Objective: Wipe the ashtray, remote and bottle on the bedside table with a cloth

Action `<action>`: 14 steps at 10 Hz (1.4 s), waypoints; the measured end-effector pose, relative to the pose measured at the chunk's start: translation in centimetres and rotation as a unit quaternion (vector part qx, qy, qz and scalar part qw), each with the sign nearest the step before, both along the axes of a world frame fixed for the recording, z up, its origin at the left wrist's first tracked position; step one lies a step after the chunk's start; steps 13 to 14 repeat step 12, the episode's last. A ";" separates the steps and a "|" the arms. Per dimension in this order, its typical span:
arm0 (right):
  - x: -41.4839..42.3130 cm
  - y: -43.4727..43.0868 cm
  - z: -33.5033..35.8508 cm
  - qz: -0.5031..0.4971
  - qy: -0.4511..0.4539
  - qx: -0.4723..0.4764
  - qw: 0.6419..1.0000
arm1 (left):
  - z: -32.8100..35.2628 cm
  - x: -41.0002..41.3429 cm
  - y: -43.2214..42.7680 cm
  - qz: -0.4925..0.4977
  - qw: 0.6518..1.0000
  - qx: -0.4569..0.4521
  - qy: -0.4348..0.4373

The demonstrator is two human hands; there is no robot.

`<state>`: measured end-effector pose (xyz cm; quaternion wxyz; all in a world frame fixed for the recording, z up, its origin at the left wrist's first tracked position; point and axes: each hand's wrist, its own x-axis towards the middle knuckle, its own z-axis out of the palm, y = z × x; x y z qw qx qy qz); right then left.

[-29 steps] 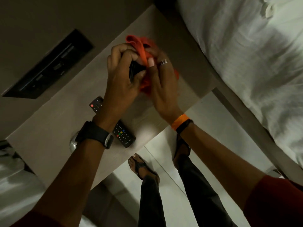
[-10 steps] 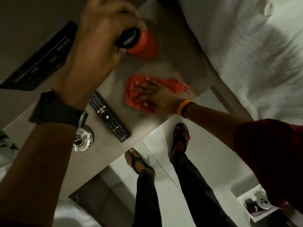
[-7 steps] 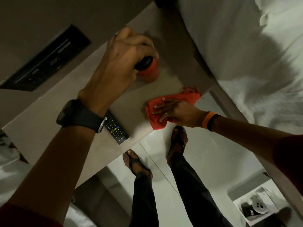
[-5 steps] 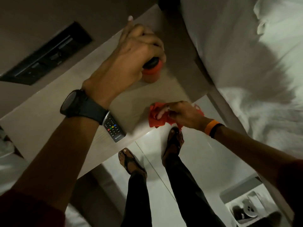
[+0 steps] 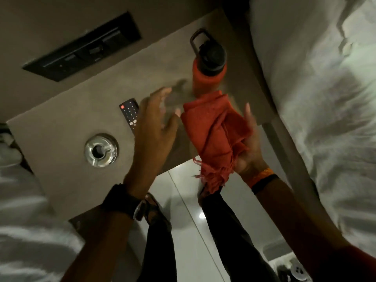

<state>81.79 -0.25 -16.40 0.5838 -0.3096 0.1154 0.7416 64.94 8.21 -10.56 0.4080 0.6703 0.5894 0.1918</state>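
Observation:
An orange bottle (image 5: 209, 76) with a black lid and loop handle stands upright at the far right of the bedside table (image 5: 61, 139). My right hand (image 5: 249, 147) holds a bunched orange cloth (image 5: 215, 135) above the table's front edge, just in front of the bottle. My left hand (image 5: 156, 123) hovers open beside the cloth, fingers spread, covering the lower end of the black remote (image 5: 129, 110). A glass ashtray (image 5: 101, 150) sits on the table to the left of my left wrist.
A black switch panel (image 5: 81, 49) is set in the wall behind the table. White bedding (image 5: 325, 98) lies to the right and more at the lower left. My legs and sandalled feet stand on the pale tiled floor (image 5: 183, 210) below the table edge.
My left hand has let go of the bottle, which stands on the table, and moved toward the cloth. My right hand has lifted the cloth off the table.

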 end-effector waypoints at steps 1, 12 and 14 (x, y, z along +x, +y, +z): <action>-5.3 1.7 1.6 0.038 -0.049 0.043 0.997 | -1.0 -3.4 -3.3 0.052 0.956 -0.231 -0.173; -62.7 5.3 12.2 0.309 -0.849 0.260 0.341 | 5.4 -63.8 -6.4 0.078 0.965 -0.004 0.249; -62.7 5.3 12.2 0.309 -0.849 0.260 0.341 | 5.4 -63.8 -6.4 0.078 0.965 -0.004 0.249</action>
